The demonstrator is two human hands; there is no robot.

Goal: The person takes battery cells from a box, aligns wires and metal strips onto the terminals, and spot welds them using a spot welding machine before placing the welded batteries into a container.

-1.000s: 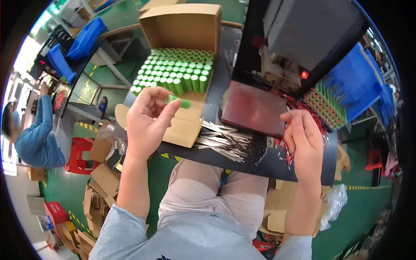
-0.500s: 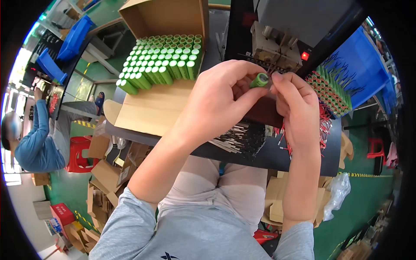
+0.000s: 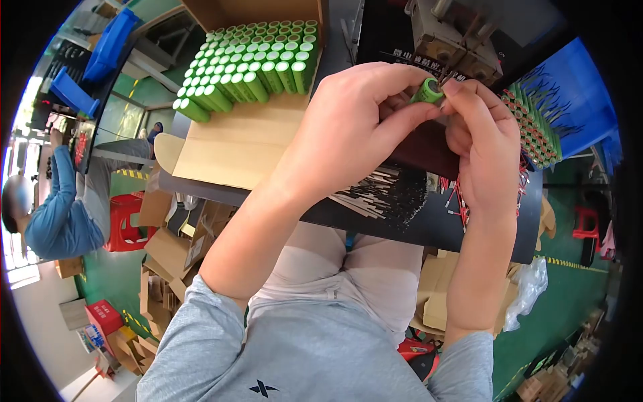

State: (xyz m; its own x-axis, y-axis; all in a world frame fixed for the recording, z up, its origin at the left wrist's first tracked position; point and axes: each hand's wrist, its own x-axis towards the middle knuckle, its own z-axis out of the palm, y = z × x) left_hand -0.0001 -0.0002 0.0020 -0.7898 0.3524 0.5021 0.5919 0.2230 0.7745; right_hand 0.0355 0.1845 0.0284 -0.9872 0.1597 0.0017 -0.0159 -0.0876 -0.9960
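Observation:
My left hand (image 3: 355, 127) grips a green cylindrical battery cell (image 3: 426, 91) between thumb and fingers, its end pointing up toward the electrodes of a spot welding machine (image 3: 455, 40). My right hand (image 3: 483, 144) pinches something small against the cell's end; I cannot make out what it is. Both hands meet just under the machine's head.
An open cardboard box (image 3: 234, 134) holds several rows of green cells (image 3: 248, 67) at the upper left. Metal strips (image 3: 375, 194) and red wires (image 3: 462, 201) lie on the dark bench. A blue bin (image 3: 576, 100) with wired cells stands right. A person in a blue sleeve (image 3: 60, 208) works far left.
Both hands rose together with the cell, closer to the machine's electrodes. A second ago my left hand held the cell by the box, apart from my right hand.

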